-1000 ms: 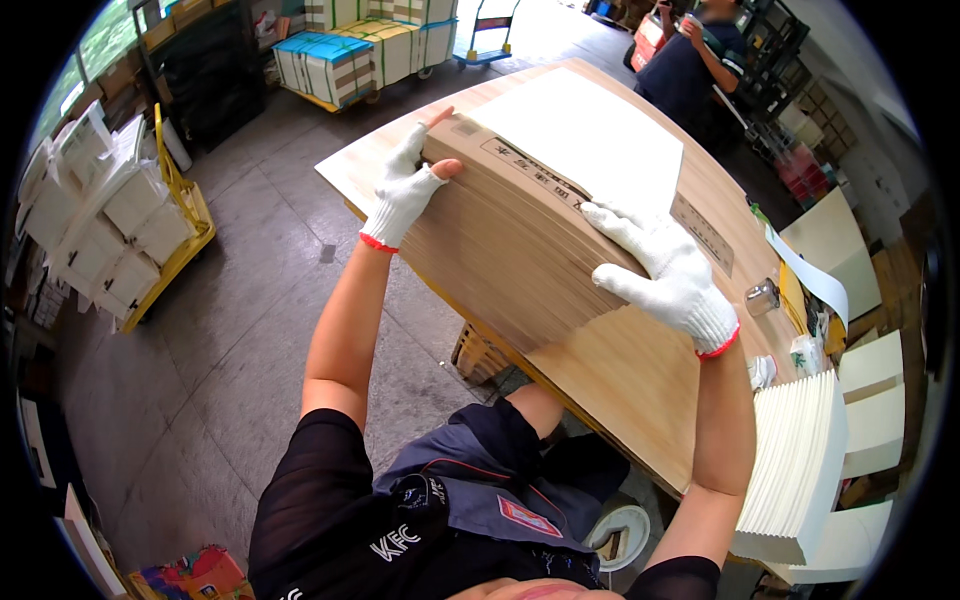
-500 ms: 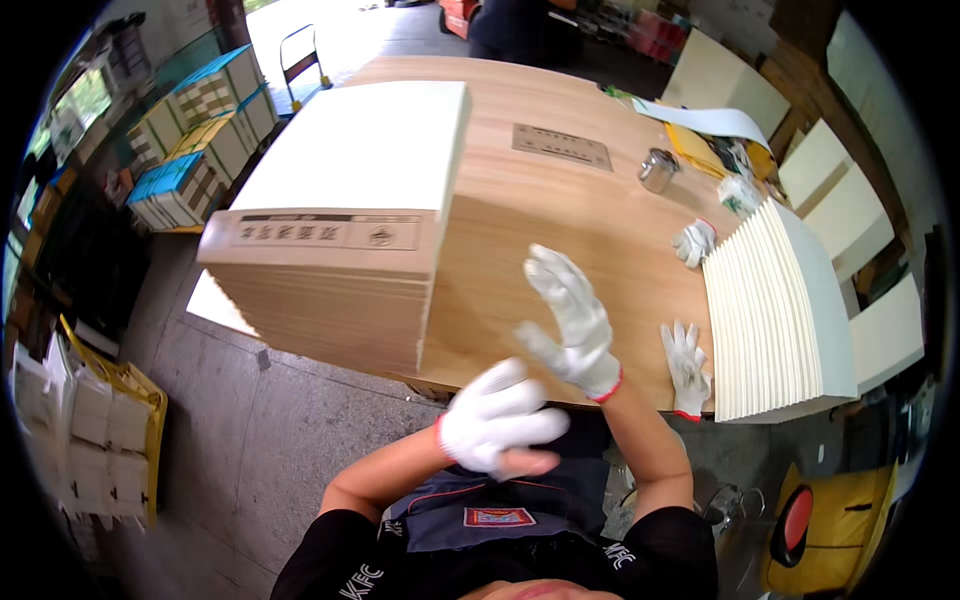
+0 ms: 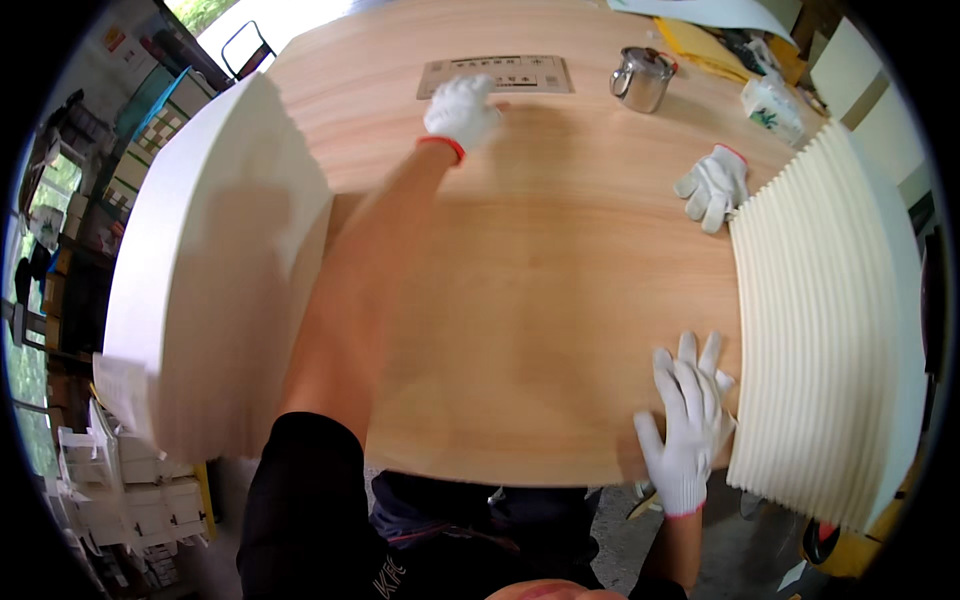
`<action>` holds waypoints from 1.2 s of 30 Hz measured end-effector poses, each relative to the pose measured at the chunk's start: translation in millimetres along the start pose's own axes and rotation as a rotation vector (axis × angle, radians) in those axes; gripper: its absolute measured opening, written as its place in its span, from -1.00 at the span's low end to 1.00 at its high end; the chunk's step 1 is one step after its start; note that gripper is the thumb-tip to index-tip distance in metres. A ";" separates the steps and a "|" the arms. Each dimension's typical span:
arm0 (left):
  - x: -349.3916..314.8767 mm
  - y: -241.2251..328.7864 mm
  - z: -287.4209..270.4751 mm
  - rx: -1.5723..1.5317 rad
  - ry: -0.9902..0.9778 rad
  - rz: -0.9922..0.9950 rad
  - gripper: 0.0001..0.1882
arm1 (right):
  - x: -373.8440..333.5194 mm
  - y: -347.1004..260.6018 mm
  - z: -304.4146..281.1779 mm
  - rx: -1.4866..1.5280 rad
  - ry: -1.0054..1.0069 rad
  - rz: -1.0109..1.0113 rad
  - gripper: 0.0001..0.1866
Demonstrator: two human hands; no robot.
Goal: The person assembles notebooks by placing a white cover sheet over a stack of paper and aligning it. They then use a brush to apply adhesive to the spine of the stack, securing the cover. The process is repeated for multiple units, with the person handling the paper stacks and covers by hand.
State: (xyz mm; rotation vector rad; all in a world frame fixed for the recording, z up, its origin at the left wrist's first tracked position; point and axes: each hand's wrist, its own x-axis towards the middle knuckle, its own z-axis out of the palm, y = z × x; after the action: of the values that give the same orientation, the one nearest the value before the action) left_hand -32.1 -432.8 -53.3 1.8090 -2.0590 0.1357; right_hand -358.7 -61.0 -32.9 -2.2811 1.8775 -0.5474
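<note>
My left hand (image 3: 460,112), in a white knit glove with a red cuff, is stretched far across the table. Its fingertips overlap the near edge of a flat brown printed cardboard piece (image 3: 550,75). Its thumb is apart and slightly blurred; contact with the cardboard is unclear. Gloved in white too, my right hand (image 3: 688,415) lies flat with spread fingers near the table's right front. A bit of white shows beside its fingers, mostly covered. Another loose white glove (image 3: 716,188) rests farther back, against a stack of cream boards (image 3: 810,330).
A tall stack of boards (image 3: 215,270) with a white top stands at the left of the wood-grain table (image 3: 530,300). A metal mug (image 3: 642,80) and a tissue pack (image 3: 773,112) are at the back right. White bundles (image 3: 140,490) stand at lower left.
My left hand has gone from near my waist to the far cardboard piece. The right hand has come down onto the table where a loose glove lay. The view has shifted forward.
</note>
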 end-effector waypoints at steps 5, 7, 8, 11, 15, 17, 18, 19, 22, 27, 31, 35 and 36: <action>55.2 -66.8 8.2 0.037 -0.117 0.132 -0.49 | 1.0 1.8 3.0 -0.022 -0.073 -0.044 -0.35; 61.7 -55.0 15.2 0.040 -0.208 0.042 -0.58 | 11.3 9.2 -2.1 -0.029 -0.071 -0.129 -0.38; 69.1 -52.7 16.5 0.033 -0.228 0.016 -0.59 | 18.9 15.8 -6.6 -0.018 -0.043 -0.221 -0.39; 81.0 -59.3 13.9 0.070 -0.232 0.050 -0.61 | 16.4 25.8 0.6 0.078 -0.097 -0.234 -0.44; 92.0 -58.9 7.2 0.028 -0.257 0.013 -0.61 | 22.4 27.4 -1.4 0.066 -0.115 -0.243 -0.44; 93.2 -55.5 5.4 0.051 -0.288 -0.030 -0.61 | 24.4 27.3 -2.3 0.071 -0.131 -0.245 -0.45; 93.8 -62.8 7.4 0.014 -0.286 -0.010 -0.64 | 25.0 27.2 -3.0 0.072 -0.141 -0.247 -0.45; 94.8 -71.9 10.9 -0.014 -0.273 0.033 -0.65 | 25.1 27.0 -3.1 0.074 -0.152 -0.249 -0.46; 93.6 -86.0 15.9 0.077 -0.197 0.074 -0.68 | 23.0 28.9 -2.4 0.057 -0.154 -0.284 -0.40; 89.4 -39.1 10.6 0.378 -0.006 -0.118 -0.74 | 10.2 15.2 0.2 0.013 -0.110 -0.135 -0.41; 80.9 -40.2 -44.5 0.158 0.320 -0.086 -0.73 | 1.2 13.5 2.9 0.032 -0.050 -0.092 -0.37; 33.4 18.4 -88.4 -0.079 0.435 -0.005 -0.78 | 1.2 20.9 1.0 0.049 0.041 -0.132 -0.42; 13.9 34.0 -96.5 -0.152 0.455 0.000 -0.77 | 4.3 26.1 -1.6 -0.058 0.141 -0.126 -0.44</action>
State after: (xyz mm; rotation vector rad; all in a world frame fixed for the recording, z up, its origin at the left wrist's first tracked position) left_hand -44.3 -408.8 46.4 1.5183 -1.6991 0.3467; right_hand -382.6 -70.5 -39.2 -2.4709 1.8418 -0.6967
